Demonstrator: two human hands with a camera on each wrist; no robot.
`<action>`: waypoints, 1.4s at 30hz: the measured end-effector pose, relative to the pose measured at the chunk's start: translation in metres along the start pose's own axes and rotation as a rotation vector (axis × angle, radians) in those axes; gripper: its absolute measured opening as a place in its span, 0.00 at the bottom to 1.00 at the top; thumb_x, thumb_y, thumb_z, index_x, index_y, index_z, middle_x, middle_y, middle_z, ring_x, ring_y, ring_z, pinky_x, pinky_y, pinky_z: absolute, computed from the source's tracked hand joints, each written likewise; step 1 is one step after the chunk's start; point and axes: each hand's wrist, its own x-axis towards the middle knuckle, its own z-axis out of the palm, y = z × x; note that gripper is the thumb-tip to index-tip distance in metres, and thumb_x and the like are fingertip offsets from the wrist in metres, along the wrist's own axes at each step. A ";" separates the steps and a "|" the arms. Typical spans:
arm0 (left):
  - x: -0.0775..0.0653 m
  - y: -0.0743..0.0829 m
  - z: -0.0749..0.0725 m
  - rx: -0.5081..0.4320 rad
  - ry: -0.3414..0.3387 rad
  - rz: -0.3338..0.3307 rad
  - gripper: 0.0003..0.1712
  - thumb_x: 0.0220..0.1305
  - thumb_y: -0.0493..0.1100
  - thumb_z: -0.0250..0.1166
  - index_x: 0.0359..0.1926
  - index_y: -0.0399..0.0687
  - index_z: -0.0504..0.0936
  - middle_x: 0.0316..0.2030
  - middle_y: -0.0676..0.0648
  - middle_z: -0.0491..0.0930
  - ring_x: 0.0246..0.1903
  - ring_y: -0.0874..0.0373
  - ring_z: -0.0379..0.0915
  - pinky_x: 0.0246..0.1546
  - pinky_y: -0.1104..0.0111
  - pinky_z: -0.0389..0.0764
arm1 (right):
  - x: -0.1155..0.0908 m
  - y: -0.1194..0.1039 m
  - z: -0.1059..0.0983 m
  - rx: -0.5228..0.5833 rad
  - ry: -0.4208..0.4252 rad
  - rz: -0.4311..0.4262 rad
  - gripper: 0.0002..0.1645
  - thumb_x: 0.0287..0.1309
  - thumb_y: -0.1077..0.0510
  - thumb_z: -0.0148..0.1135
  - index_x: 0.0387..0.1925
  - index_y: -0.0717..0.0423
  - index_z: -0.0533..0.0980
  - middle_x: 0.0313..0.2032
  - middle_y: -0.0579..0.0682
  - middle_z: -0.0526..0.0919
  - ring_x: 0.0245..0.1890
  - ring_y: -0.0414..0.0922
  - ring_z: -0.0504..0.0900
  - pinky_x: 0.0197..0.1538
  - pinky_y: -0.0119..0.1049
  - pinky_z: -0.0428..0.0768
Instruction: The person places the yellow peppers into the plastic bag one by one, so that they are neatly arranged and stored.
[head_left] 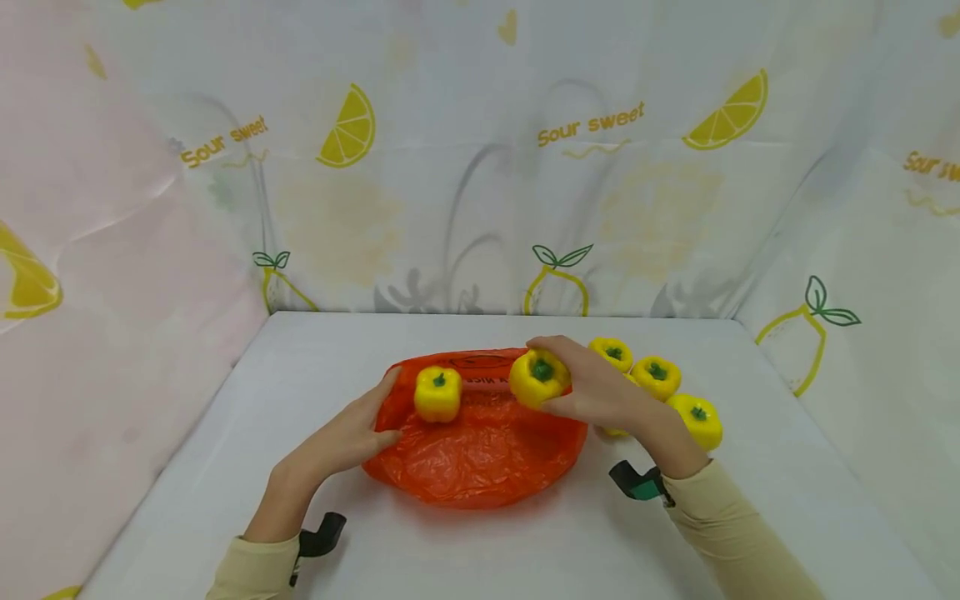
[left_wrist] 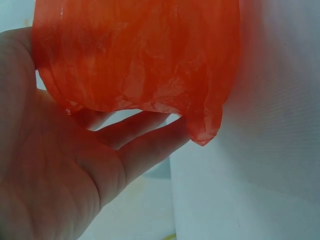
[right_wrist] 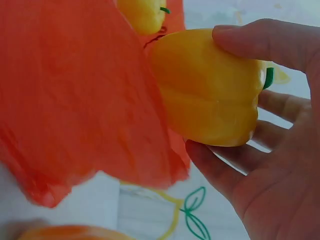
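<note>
A thin red plastic bag [head_left: 480, 467] lies on the white table, its mouth spread wide. My left hand [head_left: 341, 433] is at the bag's left edge, fingers and thumb stretched apart; in the left wrist view the red film [left_wrist: 145, 55] covers the fingertips. One yellow bell pepper [head_left: 438, 398] sits within the bag's outline, close to that hand. My right hand [head_left: 596, 383] holds another yellow bell pepper [right_wrist: 210, 90] between thumb and fingers, over the right part of the bag. Its green stem points toward the palm in the right wrist view.
Several more yellow bell peppers [head_left: 696, 421] are grouped on the table to the right, some partly hidden behind the right hand and forearm. White fabric walls [head_left: 465, 208] printed with lemons enclose the table's back and sides. Black wrist cameras [head_left: 322, 535] hang beneath both forearms.
</note>
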 end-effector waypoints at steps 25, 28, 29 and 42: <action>0.002 0.007 0.004 0.001 -0.007 0.008 0.51 0.66 0.42 0.59 0.80 0.51 0.38 0.79 0.41 0.46 0.77 0.39 0.44 0.74 0.40 0.54 | 0.065 -0.025 0.079 -0.116 -0.016 0.208 0.46 0.54 0.43 0.70 0.68 0.53 0.61 0.63 0.55 0.69 0.47 0.51 0.80 0.57 0.46 0.83; 0.003 0.008 0.005 -0.006 -0.012 0.002 0.51 0.66 0.42 0.59 0.80 0.51 0.38 0.79 0.42 0.46 0.78 0.40 0.44 0.74 0.41 0.54 | 0.065 -0.025 0.084 -0.098 -0.026 0.238 0.49 0.54 0.42 0.70 0.70 0.54 0.59 0.65 0.56 0.67 0.49 0.52 0.79 0.59 0.48 0.82; 0.003 0.008 0.005 -0.007 -0.012 0.002 0.51 0.66 0.42 0.59 0.80 0.51 0.38 0.79 0.42 0.46 0.78 0.40 0.44 0.74 0.41 0.54 | 0.064 -0.025 0.085 -0.094 -0.030 0.241 0.50 0.54 0.41 0.70 0.71 0.54 0.58 0.65 0.57 0.67 0.50 0.53 0.79 0.59 0.48 0.81; 0.001 0.005 0.004 0.008 -0.011 -0.026 0.52 0.67 0.44 0.60 0.80 0.51 0.37 0.79 0.40 0.46 0.77 0.38 0.44 0.74 0.40 0.54 | 0.054 -0.023 0.072 -0.133 -0.062 0.195 0.51 0.55 0.37 0.68 0.73 0.48 0.59 0.67 0.55 0.70 0.55 0.51 0.78 0.62 0.50 0.79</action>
